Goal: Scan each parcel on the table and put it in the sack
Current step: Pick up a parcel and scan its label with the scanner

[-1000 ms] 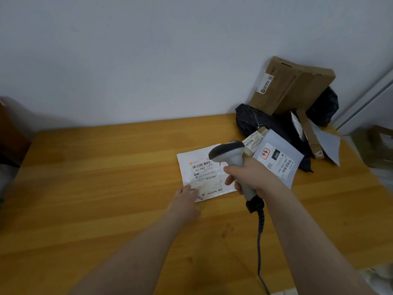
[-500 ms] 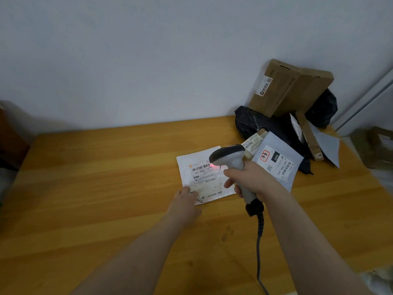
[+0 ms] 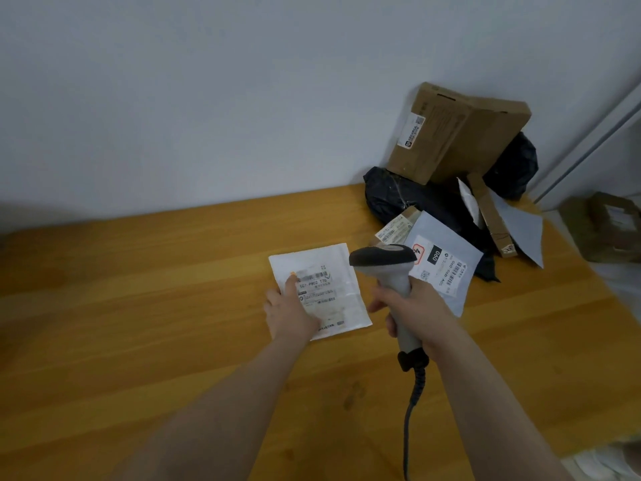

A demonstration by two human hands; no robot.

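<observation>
The scanning step was in hand. The white mailer parcel [image 3: 341,307] lay label-up near the middle of the wooden surface [image 3: 138,307]. The left hand [image 3: 289,315] pressed its 9 o'clock edge, fingers [image 3: 290,284] straight and flat. The right hand [image 3: 414,312] was clamped round the grip of the barcode scanner [image 3: 383,260], whose head hovered at the parcel's 3 o'clock side. No scan light showed, so whether the read had registered could not be told. The next move likely called for lifting the parcel into the sack, which was out of view. More parcels were heaped at 2 o'clock: a grey mailer [image 3: 447,269], black bags [image 3: 409,199] and a cardboard box [image 3: 458,133]. The label print was blurred, and the scanner's cable left the frame at 6 o'clock
</observation>
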